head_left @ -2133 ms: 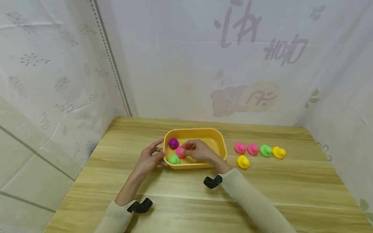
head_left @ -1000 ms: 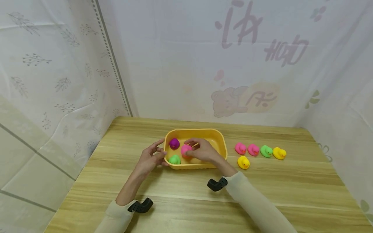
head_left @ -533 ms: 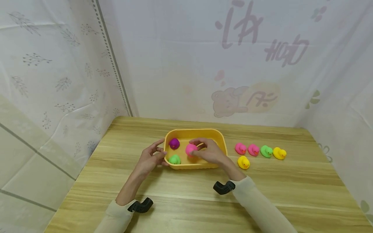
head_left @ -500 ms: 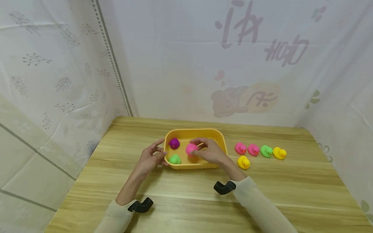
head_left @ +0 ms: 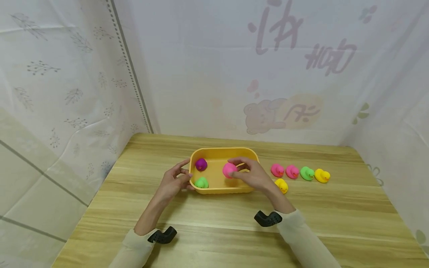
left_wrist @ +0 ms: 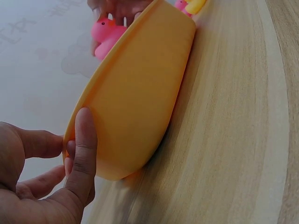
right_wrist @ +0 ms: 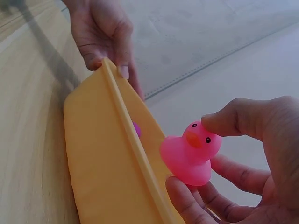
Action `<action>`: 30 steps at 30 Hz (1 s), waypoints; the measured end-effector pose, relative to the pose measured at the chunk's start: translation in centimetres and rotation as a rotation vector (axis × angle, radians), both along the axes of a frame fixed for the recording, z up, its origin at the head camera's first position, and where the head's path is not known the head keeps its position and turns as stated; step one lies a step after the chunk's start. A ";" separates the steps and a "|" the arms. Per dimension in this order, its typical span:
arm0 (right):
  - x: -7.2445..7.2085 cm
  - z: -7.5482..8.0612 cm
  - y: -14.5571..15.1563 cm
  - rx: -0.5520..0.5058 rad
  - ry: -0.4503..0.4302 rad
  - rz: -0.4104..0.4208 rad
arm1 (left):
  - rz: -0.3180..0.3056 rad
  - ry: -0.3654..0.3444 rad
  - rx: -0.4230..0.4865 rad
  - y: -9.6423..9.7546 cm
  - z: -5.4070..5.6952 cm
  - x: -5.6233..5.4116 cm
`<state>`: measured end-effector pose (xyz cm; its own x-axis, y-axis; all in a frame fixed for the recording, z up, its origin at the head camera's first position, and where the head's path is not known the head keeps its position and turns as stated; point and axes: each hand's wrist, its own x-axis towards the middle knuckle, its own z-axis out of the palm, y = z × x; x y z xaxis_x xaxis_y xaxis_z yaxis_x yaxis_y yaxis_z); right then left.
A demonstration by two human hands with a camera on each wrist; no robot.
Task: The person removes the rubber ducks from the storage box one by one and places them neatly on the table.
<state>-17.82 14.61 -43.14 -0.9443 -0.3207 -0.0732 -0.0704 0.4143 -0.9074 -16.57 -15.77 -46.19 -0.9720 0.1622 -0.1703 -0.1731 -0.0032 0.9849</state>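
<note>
A yellow plastic basin (head_left: 221,191) stands on the table. My left hand (head_left: 174,181) grips its left end, the thumb and fingers on either side of the rim, as the left wrist view shows. With the thumb and fingertips of my right hand (head_left: 249,173) I pinch a pink rubber duck (right_wrist: 190,156) by its head and base. That duck is above the basin's right half, raised higher than the rim in the right wrist view. Inside the basin sit a purple rubber duck (head_left: 201,164) at the back left and a green rubber duck (head_left: 202,182) at the front left.
Right of the basin stands a row of ducks: two pink ones, the nearer a pink duck (head_left: 277,170), then a green duck (head_left: 307,173) and a yellow duck (head_left: 322,175). Another yellow duck (head_left: 282,186) is partly behind my right wrist. Patterned cloth (head_left: 201,74) hangs behind the table (head_left: 207,230).
My right hand has picked up the pink duck from between the purple and green ones and carried it up and to the right. My left hand has stayed on the basin.
</note>
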 end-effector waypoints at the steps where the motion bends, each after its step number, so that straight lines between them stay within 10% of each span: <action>1: 0.0 0.0 0.2 0.004 0.004 -0.007 | 0.002 -0.001 0.003 0.0 0.0 0.0; 30: 1.8 0.4 5.6 -0.048 0.093 -0.102 | 0.006 -0.008 0.005 0.0 0.2 0.0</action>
